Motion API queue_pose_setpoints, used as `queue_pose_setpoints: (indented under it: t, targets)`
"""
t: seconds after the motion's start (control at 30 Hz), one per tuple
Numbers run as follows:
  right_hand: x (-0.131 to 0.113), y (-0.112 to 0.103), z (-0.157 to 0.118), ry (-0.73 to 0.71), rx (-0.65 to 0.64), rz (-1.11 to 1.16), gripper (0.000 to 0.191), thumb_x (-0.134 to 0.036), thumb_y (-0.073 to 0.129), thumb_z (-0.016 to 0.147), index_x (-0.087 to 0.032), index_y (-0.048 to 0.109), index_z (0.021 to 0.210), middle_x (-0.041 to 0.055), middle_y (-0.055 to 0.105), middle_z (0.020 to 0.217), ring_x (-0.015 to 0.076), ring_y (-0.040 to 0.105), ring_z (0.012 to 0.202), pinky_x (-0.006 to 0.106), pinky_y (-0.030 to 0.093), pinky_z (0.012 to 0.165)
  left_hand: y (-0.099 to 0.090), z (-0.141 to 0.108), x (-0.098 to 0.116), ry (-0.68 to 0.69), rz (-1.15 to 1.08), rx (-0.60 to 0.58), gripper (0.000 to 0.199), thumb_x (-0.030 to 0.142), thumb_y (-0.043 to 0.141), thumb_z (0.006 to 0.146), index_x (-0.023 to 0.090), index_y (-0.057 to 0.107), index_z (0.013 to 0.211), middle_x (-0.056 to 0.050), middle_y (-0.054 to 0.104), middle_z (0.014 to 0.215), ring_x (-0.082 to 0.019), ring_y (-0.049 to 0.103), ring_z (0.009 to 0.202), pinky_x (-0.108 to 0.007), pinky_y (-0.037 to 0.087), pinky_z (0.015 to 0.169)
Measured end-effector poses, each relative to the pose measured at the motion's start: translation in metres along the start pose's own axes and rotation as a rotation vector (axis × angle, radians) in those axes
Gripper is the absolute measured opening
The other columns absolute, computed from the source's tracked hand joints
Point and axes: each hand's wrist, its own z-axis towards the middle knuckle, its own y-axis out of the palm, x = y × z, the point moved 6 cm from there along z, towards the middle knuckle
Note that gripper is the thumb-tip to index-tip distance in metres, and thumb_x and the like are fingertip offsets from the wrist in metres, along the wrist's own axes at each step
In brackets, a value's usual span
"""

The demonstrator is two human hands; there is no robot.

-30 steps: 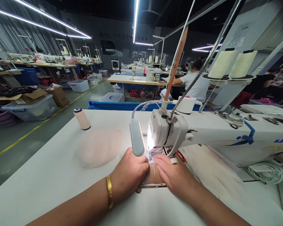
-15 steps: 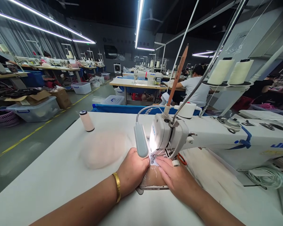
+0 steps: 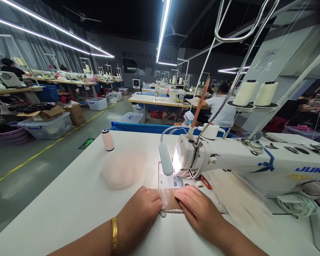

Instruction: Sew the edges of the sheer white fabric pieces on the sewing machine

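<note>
My left hand, with a gold bangle on the wrist, is closed on the left end of a thin sheer strip of fabric. My right hand has its bent fingers pressed together at the strip's right end. The strip lies over a brown patch on the machine bed, and much of it is hidden under my fingers. Just beyond my hands stands the sewing machine, its lit presser foot apart from the fabric. A grey lamp hangs beside the needle.
A pale pink thread cone stands at the table's far left, behind a blurred pale fabric heap. Orange-handled snips and beige fabric lie under the machine arm. A co-worker in white sits ahead.
Both hands have drawn back from the needle toward me, bringing the sheer fabric out from the presser foot. The metal plate by the needle is now uncovered. The view has shifted slightly.
</note>
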Motion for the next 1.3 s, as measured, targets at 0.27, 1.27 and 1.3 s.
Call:
queue_pose_setpoints:
  t: [0.27,1.27,1.3]
  targets:
    - [-0.025,0.006,0.001,-0.054,-0.17,-0.052,0.058,-0.008,0.048,0.101,-0.024,0.04,0.156,0.0152,0.056,0.148,0.0321,0.051,0.136,0.057,0.05,0.106,-0.029,-0.036,0.025,0.017,-0.145,0.082,0.027,0.0,0.047,0.093,0.019,0.065,0.096,-0.002,0.077,0.098,-0.02,0.065,0.08,-0.032,0.053,0.077]
    - [-0.024,0.073,0.106,0.614,-0.356,1.178,0.042,-0.057,0.081,0.075,-0.02,0.059,0.077,-0.0037,0.058,0.059,0.0125,0.052,0.057,0.024,0.038,0.057,-0.093,-0.067,-0.105,-0.943,-1.046,0.173,0.054,0.067,0.077,0.072,0.019,0.054,0.079,0.007,0.048,0.067,-0.008,0.032,0.056,-0.024,0.025,0.056]
    - [-0.016,0.075,0.117,0.609,-0.226,1.17,0.042,-0.058,0.079,0.077,-0.021,0.059,0.076,-0.0038,0.056,0.06,0.0135,0.053,0.06,0.025,0.041,0.06,-0.096,-0.068,-0.116,-0.953,-0.992,0.213,0.054,0.068,0.076,0.072,0.019,0.056,0.08,0.006,0.049,0.067,-0.008,0.033,0.056,-0.024,0.026,0.056]
